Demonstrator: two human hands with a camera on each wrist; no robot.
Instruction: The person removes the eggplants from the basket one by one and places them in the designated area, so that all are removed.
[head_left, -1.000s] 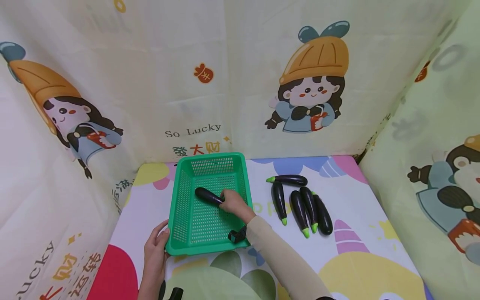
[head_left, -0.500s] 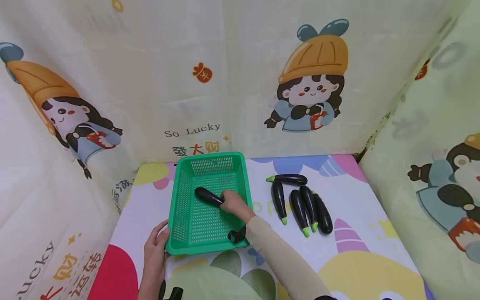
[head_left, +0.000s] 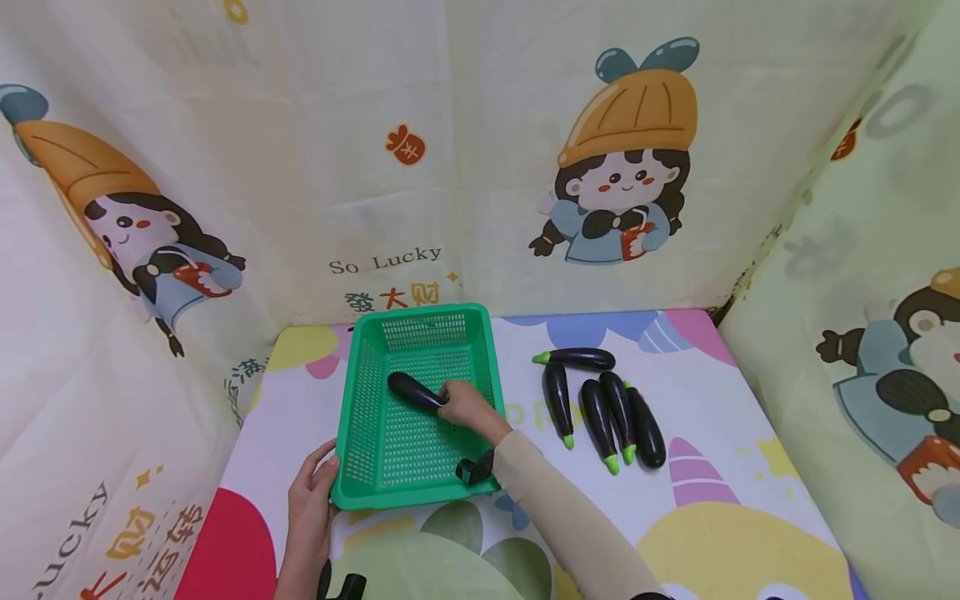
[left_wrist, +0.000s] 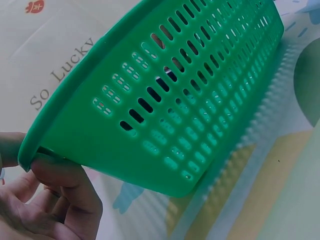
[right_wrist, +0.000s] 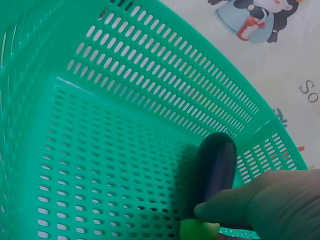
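A green perforated plastic basket (head_left: 416, 467) stands on the table, with one dark purple eggplant (head_left: 411, 392) inside it. My right hand (head_left: 471, 410) reaches over the basket's right side and holds this eggplant near its stem end. In the right wrist view, the thumb of the right hand (right_wrist: 265, 205) lies along the eggplant (right_wrist: 216, 162), just above its bright green cap (right_wrist: 196, 229). At the near left corner my left hand (head_left: 309, 496) grips the basket's rim; the left wrist view shows the thumb and fingers of the left hand (left_wrist: 65, 195) pinching the edge of the basket (left_wrist: 85, 145).
Several more eggplants (head_left: 598, 421) lie on the table right of the basket, one of them crosswise (head_left: 581, 359) at the back. A colourful printed cloth (head_left: 720, 542) covers the table. Pale curtains (head_left: 495, 183) with cartoon prints enclose the back and both sides.
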